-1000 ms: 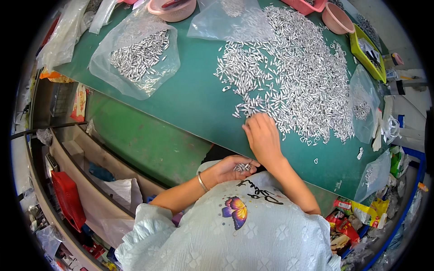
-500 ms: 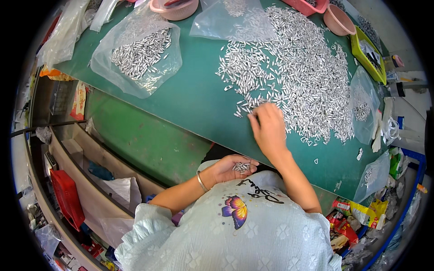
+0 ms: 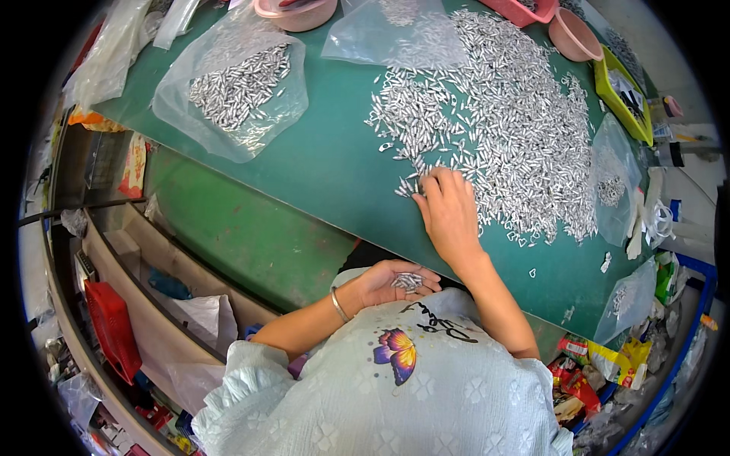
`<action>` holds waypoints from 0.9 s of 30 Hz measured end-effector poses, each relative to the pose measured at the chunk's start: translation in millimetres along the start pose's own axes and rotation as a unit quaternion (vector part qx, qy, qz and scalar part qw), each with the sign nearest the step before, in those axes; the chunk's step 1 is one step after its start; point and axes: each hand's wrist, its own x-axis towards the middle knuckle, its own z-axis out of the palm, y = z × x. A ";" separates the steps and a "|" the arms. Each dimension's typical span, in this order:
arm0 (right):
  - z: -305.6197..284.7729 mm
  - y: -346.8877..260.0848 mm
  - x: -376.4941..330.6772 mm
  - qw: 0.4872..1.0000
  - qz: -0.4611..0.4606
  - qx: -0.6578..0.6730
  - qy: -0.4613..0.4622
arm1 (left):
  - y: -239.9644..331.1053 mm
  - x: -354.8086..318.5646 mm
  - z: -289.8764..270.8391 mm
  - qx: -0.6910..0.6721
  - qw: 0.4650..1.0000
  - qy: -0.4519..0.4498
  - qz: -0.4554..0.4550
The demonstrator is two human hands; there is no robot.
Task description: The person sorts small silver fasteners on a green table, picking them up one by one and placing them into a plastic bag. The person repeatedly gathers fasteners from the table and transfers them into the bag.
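Sorting small silver metal pieces on a green table.

The right hand [image 3: 450, 216] lies flat, fingers spread, on the near edge of the big loose heap of metal pieces [image 3: 509, 121] on the green table [image 3: 327, 163]. The left hand [image 3: 391, 283] is held palm up just off the table's near edge, cupped loosely around a small pile of the same pieces [image 3: 409, 282]. Left of the heap, a clear plastic bag [image 3: 232, 87] lies open with a good share of pieces inside. Beyond the heap sit a second clear bag [image 3: 395, 34], a pink bowl [image 3: 296, 11] and a smaller pink bowl [image 3: 574, 34]. Right of the heap, a yellow tray [image 3: 620, 95] holds dark bits, and a small bag [image 3: 612, 186] holds a few pieces.
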 end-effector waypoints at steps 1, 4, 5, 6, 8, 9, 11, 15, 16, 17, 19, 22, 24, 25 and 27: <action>-1.2 -0.3 -5.4 1.000 0.001 -0.007 -0.019 | -0.4 0.6 -3.8 -0.010 1.000 -0.007 -0.004; -6.5 -3.6 -18.6 1.000 0.012 0.025 -0.001 | -0.8 1.0 -5.3 -0.027 1.000 -0.009 -0.009; -8.2 -4.3 -20.9 0.999 0.019 0.044 0.019 | -0.8 1.1 -4.5 -0.030 0.999 -0.006 -0.011; -7.9 -3.5 -20.6 0.998 0.026 0.051 0.020 | -1.0 2.1 -4.3 -0.031 0.999 -0.007 -0.013; -5.6 -1.1 -18.6 0.997 0.039 0.066 0.022 | -0.7 3.8 -3.7 -0.031 0.999 -0.007 -0.015; -4.3 1.0 -19.5 0.997 0.033 0.061 0.017 | -0.6 3.6 -2.5 -0.029 0.999 -0.005 -0.015; -2.6 6.5 -21.6 0.998 0.019 0.051 0.007 | -0.5 1.9 0.3 -0.024 1.000 0.001 -0.013; -20.3 -0.3 -40.0 0.986 0.041 0.142 -0.079 | -2.6 3.6 -6.3 -0.050 0.999 -0.003 -0.007; -26.7 -3.6 -48.5 0.977 0.044 0.173 -0.116 | -2.7 3.4 -8.2 -0.070 0.997 -0.015 -0.006; -31.1 -5.4 -52.5 0.966 0.048 0.204 -0.152 | -2.9 4.0 -10.0 -0.090 0.995 -0.028 -0.005; -34.2 -8.2 -50.7 0.971 0.026 0.224 -0.082 | -3.3 6.6 -14.9 -0.075 0.996 -0.038 -0.010; -30.5 -5.0 -40.6 0.980 0.016 0.195 -0.023 | -1.4 5.8 -10.6 -0.010 0.999 0.037 0.003; -27.5 -8.6 -29.5 0.986 0.009 0.163 -0.024 | 3.6 3.9 -8.2 0.010 0.997 0.075 0.007; -22.8 -9.8 -29.6 0.989 -0.007 0.135 -0.058 | 6.2 0.6 -10.0 0.001 0.997 0.074 0.005; -15.5 -8.2 -36.7 0.986 -0.010 0.142 -0.083 | 11.2 -4.2 -15.6 -0.026 0.999 0.042 -0.004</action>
